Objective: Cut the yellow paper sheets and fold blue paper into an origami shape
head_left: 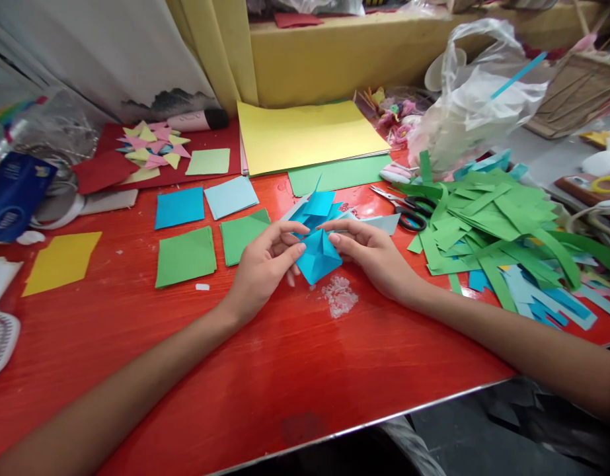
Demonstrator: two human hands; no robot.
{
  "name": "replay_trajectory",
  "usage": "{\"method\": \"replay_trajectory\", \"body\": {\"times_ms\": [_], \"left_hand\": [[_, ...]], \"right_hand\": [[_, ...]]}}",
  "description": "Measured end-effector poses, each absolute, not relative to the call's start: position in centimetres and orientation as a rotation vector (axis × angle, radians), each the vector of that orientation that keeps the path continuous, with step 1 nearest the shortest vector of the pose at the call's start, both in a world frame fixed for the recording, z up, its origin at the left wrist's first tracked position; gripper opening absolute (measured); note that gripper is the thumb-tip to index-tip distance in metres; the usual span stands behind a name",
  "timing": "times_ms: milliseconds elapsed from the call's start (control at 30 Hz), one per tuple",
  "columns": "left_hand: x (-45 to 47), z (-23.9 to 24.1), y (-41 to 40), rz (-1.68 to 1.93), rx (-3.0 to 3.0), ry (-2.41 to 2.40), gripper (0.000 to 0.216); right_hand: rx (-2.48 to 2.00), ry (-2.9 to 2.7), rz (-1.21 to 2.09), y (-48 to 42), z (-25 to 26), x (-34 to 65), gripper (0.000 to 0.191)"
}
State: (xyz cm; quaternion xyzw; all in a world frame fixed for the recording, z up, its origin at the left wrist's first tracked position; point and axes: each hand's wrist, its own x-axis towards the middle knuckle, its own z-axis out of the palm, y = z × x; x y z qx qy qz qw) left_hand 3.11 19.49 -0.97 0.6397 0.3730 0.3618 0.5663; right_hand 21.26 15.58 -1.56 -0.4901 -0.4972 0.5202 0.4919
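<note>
Between my two hands is a creased piece of blue origami paper (320,256), held just above the red table (265,370). My left hand (272,258) pinches its left side with thumb and fingers. On the right side, my right hand (369,251) grips the paper the same way. The paper has folds meeting near its middle and a point toward me. Right behind it lie folded blue paper pieces (319,203), partly hidden by my fingers. A pale blue paper piece (384,223) pokes out beyond my right hand.
Stacks of green squares (186,258), blue squares (180,207) and pale blue squares (232,196) lie left of my hands. Black-handled scissors (411,213) and a heap of green paper strips (493,218) are at right. Yellow sheets (305,135) lie behind; folded paper stars (156,144) sit back left.
</note>
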Motion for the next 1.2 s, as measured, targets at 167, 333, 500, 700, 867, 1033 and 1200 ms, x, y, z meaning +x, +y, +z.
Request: {"method": "replay_trajectory", "body": {"times_ms": [167, 333, 500, 700, 867, 1033, 1200], "left_hand": [[3.09, -1.02, 19.56, 0.813, 1.469, 0.874, 0.025], [2.96, -0.99, 19.46, 0.660, 1.594, 0.899, 0.022], [2.97, -1.00, 19.51, 0.621, 1.624, 0.895, 0.020], [3.01, -0.88, 19.43, 0.612, 1.634, 0.850, 0.020], [2.99, -0.80, 19.42, 0.633, 1.622, 0.822, 0.020], [2.96, -0.96, 19.57, 0.628, 1.631, 0.811, 0.018], [2.97, -1.04, 19.55, 0.632, 1.664, 0.813, 0.017]], "right_hand": [[-1.198, -1.198, 1.295, 15.66, -1.44, 21.27, 0.022], [-1.232, -1.326, 1.219, 15.55, -1.25, 21.34, 0.021], [-1.264, -1.490, 1.144, 15.45, -1.33, 21.46, 0.023], [-1.319, -1.578, 1.109, 15.23, -1.32, 21.44, 0.027], [-1.321, -1.645, 1.094, 15.19, -1.26, 21.35, 0.027], [-1.311, -1.650, 1.113, 15.17, -1.19, 21.30, 0.032], [-1.307, -1.656, 1.121, 15.12, -1.06, 21.29, 0.033]]}}
